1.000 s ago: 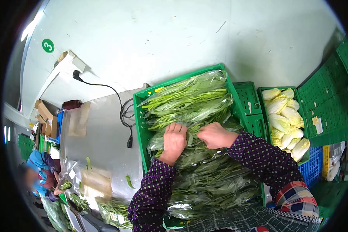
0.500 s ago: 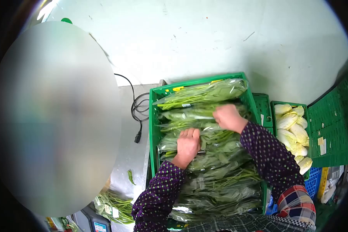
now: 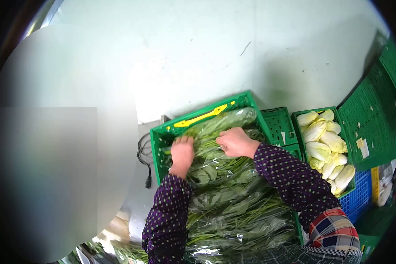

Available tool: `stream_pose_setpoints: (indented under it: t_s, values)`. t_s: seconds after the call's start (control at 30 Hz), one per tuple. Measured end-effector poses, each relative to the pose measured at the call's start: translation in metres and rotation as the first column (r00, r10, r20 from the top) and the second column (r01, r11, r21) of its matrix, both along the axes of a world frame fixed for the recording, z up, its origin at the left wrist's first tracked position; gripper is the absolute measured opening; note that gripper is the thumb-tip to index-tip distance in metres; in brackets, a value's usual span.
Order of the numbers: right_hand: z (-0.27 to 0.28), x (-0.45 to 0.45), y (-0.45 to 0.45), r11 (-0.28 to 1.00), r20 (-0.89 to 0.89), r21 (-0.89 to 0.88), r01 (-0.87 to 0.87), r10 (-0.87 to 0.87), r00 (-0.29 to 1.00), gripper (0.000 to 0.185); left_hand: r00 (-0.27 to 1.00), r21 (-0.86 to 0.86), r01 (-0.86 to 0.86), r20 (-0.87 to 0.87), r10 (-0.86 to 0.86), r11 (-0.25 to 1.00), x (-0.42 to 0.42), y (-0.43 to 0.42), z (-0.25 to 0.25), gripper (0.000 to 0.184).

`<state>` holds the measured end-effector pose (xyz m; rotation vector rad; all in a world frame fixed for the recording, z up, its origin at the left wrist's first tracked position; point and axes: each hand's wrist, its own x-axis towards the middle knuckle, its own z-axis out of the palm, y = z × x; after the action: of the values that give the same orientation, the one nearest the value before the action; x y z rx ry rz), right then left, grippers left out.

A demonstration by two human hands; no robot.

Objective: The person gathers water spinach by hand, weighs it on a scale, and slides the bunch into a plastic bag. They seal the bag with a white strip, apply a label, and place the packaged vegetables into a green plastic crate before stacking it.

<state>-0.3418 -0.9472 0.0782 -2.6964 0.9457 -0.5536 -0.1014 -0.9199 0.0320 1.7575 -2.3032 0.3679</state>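
Observation:
Bagged leafy greens [image 3: 237, 202] in clear plastic lie in rows in a green crate [image 3: 157, 158]. My left hand [image 3: 182, 154] is closed on a bag near the crate's left side. To its right, my right hand [image 3: 236, 142] is closed on the bagged greens too, fingers pinched at the plastic. Beyond both hands, a bag of greens lies near the far wall of the crate, where a yellow strip [image 3: 200, 118] shows.
Chinese cabbages [image 3: 332, 143] fill a green crate at the right, beside tall green crates [image 3: 374, 114] and a blue crate [image 3: 357, 193]. A black cable [image 3: 148, 176] lies on the metal table [image 3: 141, 198] at the left. A large blur covers the left side.
The farthest bags have shifted toward me, uncovering the yellow strip at the crate's far wall. My left hand has moved left and away from me; my right hand has come back from farther right.

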Motion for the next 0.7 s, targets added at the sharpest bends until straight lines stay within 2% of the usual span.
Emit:
stream_pose_setpoints:
  t_s: [0.07, 0.1, 0.13, 0.2, 0.23, 0.27, 0.33, 0.4, 0.43, 0.47, 0.5, 0.53, 0.57, 0.6, 0.67, 0.7]
  values:
    - [-0.004, 0.001, -0.004, 1.0, -0.051, 0.011, 0.007, -0.006, 0.999, 0.009, 0.999, -0.104, 0.038, 0.002, -0.038, 0.994, -0.004, 0.005, 0.007, 0.005]
    - [-0.002, 0.0, -0.003, 1.0, -0.066, 0.026, 0.015, -0.013, 0.998, 0.01, 0.999, -0.103, 0.023, -0.046, -0.028, 0.994, -0.002, 0.003, 0.011, 0.003]
    - [-0.007, 0.001, -0.004, 0.999, -0.044, 0.023, 0.031, -0.03, 0.999, 0.01, 0.999, -0.106, 0.042, -0.024, -0.045, 0.994, -0.001, 0.002, 0.018, 0.003]
    - [-0.009, -0.003, -0.003, 0.999, 0.042, -0.003, 0.054, -0.054, 0.998, 0.01, 0.97, 0.002, -0.031, -0.242, 0.03, 1.0, -0.003, -0.006, 0.033, 0.008]
    - [-0.005, -0.007, 0.003, 0.997, -0.004, -0.002, 0.079, -0.079, 0.997, 0.013, 0.967, -0.029, -0.065, -0.247, 0.056, 0.997, -0.007, -0.011, 0.04, 0.012]
    - [-0.002, -0.01, 0.014, 0.989, 0.019, -0.097, 0.109, -0.107, 0.994, 0.015, 0.962, -0.087, -0.008, -0.274, -0.016, 0.996, -0.009, -0.015, 0.046, 0.02]
    - [0.025, -0.028, 0.051, 0.966, 0.34, -0.19, 0.176, -0.103, 0.935, 0.014, 0.978, -0.252, 0.096, -0.156, -0.138, 0.963, -0.016, -0.027, 0.062, 0.038]
    - [0.05, -0.062, 0.118, 0.931, 0.547, -0.099, 0.352, -0.245, 0.801, 0.014, 0.986, -0.198, 0.052, -0.143, -0.081, 0.979, -0.023, -0.044, 0.06, 0.054]
    - [0.058, -0.089, 0.162, 0.918, 0.544, 0.052, 0.393, -0.356, 0.76, 0.012, 0.982, -0.001, -0.002, -0.188, 0.001, 1.0, -0.025, -0.054, 0.06, 0.056]
    - [0.06, -0.118, 0.209, 0.874, 0.528, 0.19, 0.448, -0.475, 0.704, 0.011, 0.969, -0.001, 0.036, -0.243, -0.036, 0.999, -0.025, -0.063, 0.057, 0.054]
    - [0.055, -0.145, 0.257, 0.806, 0.535, 0.225, 0.548, -0.572, 0.622, 0.008, 0.907, 0.071, 0.035, -0.422, -0.002, 0.997, -0.032, -0.061, 0.072, 0.053]
    - [0.057, -0.163, 0.314, 0.634, 0.476, 0.4, 0.662, -0.761, 0.441, 0.009, 0.855, 0.09, 0.0, -0.517, 0.047, 0.996, -0.023, -0.081, 0.051, 0.056]
    - [0.042, -0.178, 0.374, 0.388, 0.298, 0.615, 0.687, -0.92, 0.254, 0.014, 0.883, 0.211, -0.055, -0.446, 0.146, 0.976, -0.024, -0.079, 0.062, 0.062]
    - [0.024, -0.181, 0.432, 0.102, 0.087, 0.774, 0.625, -0.995, 0.056, 0.021, 0.93, 0.283, -0.089, -0.319, 0.181, 0.955, -0.026, -0.075, 0.075, 0.066]
    - [0.005, -0.142, 0.511, -0.102, -0.122, 0.969, 0.225, -0.99, 0.075, 0.036, 0.93, 0.292, -0.1, -0.313, 0.194, 0.951, -0.027, -0.068, 0.082, 0.069]
    - [0.002, -0.112, 0.528, -0.055, -0.075, 0.989, 0.141, -0.987, 0.14, 0.043, 0.923, 0.154, -0.088, -0.358, 0.139, 0.984, -0.024, -0.068, 0.069, 0.069]
